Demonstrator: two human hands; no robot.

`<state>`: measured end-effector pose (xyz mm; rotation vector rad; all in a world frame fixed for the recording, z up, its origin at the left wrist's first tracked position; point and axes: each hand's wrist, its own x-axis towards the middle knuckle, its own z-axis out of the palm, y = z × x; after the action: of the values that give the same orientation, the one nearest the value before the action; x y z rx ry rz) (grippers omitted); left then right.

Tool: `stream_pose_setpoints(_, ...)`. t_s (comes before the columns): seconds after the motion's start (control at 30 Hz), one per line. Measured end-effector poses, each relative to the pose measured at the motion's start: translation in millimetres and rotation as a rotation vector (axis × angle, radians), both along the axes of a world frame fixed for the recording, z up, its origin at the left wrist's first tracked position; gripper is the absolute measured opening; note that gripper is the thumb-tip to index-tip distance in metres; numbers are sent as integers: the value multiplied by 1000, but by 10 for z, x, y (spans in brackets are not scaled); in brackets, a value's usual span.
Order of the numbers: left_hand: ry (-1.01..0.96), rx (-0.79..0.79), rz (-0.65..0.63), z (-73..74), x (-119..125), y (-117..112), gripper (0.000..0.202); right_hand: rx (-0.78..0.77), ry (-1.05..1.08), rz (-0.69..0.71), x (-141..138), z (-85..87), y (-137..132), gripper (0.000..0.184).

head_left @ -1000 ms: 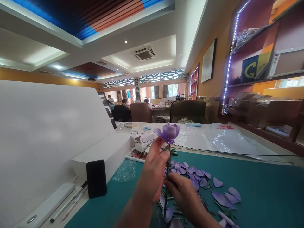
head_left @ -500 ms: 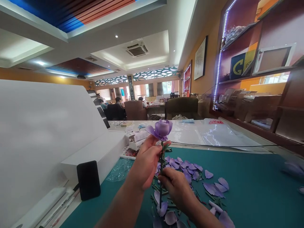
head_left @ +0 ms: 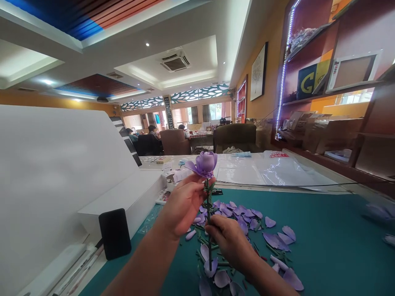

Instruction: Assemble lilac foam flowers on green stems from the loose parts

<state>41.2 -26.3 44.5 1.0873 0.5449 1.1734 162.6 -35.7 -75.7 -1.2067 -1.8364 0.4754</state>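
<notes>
A purple artificial flower (head_left: 206,164) stands upright on a dark green stem in front of me. My left hand (head_left: 182,207) is closed at the top of the stem, its fingertips just under the bloom by a few green leaves. Lower down, my right hand (head_left: 230,238) pinches the same stem between thumb and curled fingers. The stem's bottom end shows below it, over a loose petal (head_left: 211,267). Purple petals (head_left: 243,213) and short green stem pieces lie scattered around on the green mat (head_left: 333,234).
On the left, a black phone-like slab (head_left: 115,234) leans against a white box (head_left: 123,193); pens (head_left: 77,267) lie beside it. Clear plastic sheeting (head_left: 256,172) covers the far table. Beyond are armchairs (head_left: 236,137) and seated people. Shelves (head_left: 327,94) line the right.
The bloom has shifted slightly left and up, tilting a little, with my left hand moving left along with it. My right hand keeps its pinch on the stem. The view has shifted slightly.
</notes>
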Motion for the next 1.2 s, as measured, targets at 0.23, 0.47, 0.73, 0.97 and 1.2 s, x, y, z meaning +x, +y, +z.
stream_pose_setpoints(0.23,-24,91,168,119,-241,-63,26,-17,-13,-8,22,45,-12,23)
stream_pose_setpoints(0.47,119,272,257,258,-665,96,33,-170,82,136,-6,63,-62,22)
stream_pose_setpoints(0.73,167,157,135,128,-655,181,29,-192,104,167,-14,50,-73,20)
stream_pose_setpoints(0.97,196,195,177,-96,-651,187,40,-213,182,196,15,85,-74,18)
stream_pose_setpoints(1.2,65,123,-243,-749,-422,242,65,-213,223,197,11,125,-95,20)
